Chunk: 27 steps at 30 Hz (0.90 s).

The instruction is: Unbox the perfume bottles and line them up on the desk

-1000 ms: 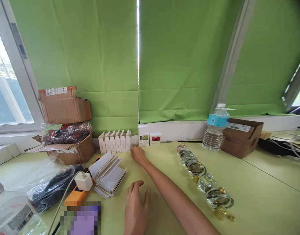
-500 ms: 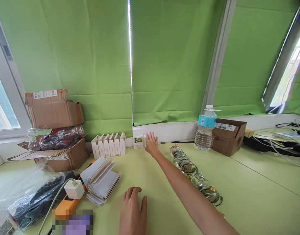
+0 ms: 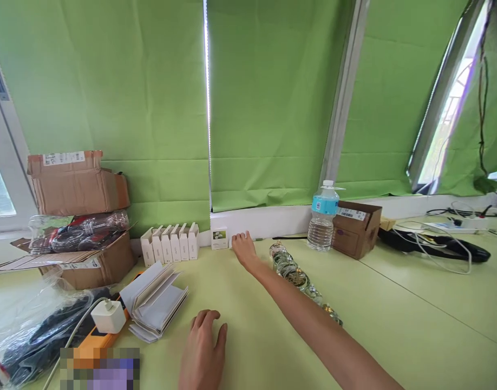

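Observation:
My right hand [image 3: 243, 249] reaches to the back of the table, palm down. Its fingers are bent and slightly apart, and I see nothing in them. Just left of it stands a small white box [image 3: 220, 238] with a green picture on its front. My left hand [image 3: 203, 349] hovers at or rests on the near table, thumb apart from loosely curled fingers, holding nothing. Under and beyond my right forearm runs a row of shiny round pieces [image 3: 295, 275], like bracelets in clear wrapping, partly hidden by the arm.
Several slim white boxes [image 3: 170, 244] stand at the back left. Nearer lie folded white cards [image 3: 155, 303], a charger [image 3: 108, 316] and plastic wrapping [image 3: 33, 330]. Cardboard boxes [image 3: 78, 189] are stacked at left. A water bottle [image 3: 322, 219] and brown carton [image 3: 356, 230] stand at right, near cables [image 3: 435, 249].
The view has turned slightly right, so everything sits further left. My right hand's fingers, stretched out before, are now more bent. My left hand keeps its loose pose.

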Each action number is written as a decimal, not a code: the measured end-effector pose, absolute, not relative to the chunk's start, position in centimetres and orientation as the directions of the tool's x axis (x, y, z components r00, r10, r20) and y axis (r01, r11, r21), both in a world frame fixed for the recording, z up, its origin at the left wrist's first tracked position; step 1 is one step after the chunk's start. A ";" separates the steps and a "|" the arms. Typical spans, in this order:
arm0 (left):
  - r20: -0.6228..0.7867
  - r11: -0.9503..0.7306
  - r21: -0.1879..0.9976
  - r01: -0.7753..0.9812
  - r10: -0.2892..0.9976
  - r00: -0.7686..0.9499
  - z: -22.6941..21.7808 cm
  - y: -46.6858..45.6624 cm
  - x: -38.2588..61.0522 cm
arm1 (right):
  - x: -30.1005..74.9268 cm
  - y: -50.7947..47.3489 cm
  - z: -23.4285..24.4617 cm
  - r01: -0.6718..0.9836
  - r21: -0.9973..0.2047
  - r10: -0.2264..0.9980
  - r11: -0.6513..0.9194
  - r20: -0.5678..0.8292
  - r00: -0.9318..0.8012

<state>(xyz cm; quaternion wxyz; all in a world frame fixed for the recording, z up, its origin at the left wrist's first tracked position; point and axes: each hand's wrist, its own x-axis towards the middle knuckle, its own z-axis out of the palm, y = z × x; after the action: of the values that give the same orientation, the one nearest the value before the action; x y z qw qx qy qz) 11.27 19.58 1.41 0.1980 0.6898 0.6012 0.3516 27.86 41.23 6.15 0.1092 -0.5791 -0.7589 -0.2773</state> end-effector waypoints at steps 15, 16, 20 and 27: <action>0.259 -0.306 0.808 0.504 0.952 0.164 3.7 18.0 10.9 | 32.2 20.8 8.3 0.511 -0.202 0.545 0.835 0.431 -0.719; 0.223 -0.304 0.834 0.461 0.949 0.222 3.9 17.8 11.0 | 32.7 19.9 8.3 0.484 -0.291 0.564 0.826 0.434 -0.702; 0.139 -0.288 0.897 0.336 0.904 0.404 4.2 17.1 11.6 | 33.2 17.7 7.2 0.413 -0.555 0.668 0.722 0.406 -0.624; 0.182 -0.316 0.750 0.581 0.943 0.278 3.8 16.1 13.4 | 32.8 17.1 4.9 0.207 -0.946 0.940 0.249 0.184 -0.287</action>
<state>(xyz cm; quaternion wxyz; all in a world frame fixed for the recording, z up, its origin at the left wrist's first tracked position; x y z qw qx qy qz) 13.44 16.06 3.81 0.2856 0.7466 0.5105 0.3170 32.78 17.11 4.92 0.4171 -0.4275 -0.6711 0.4393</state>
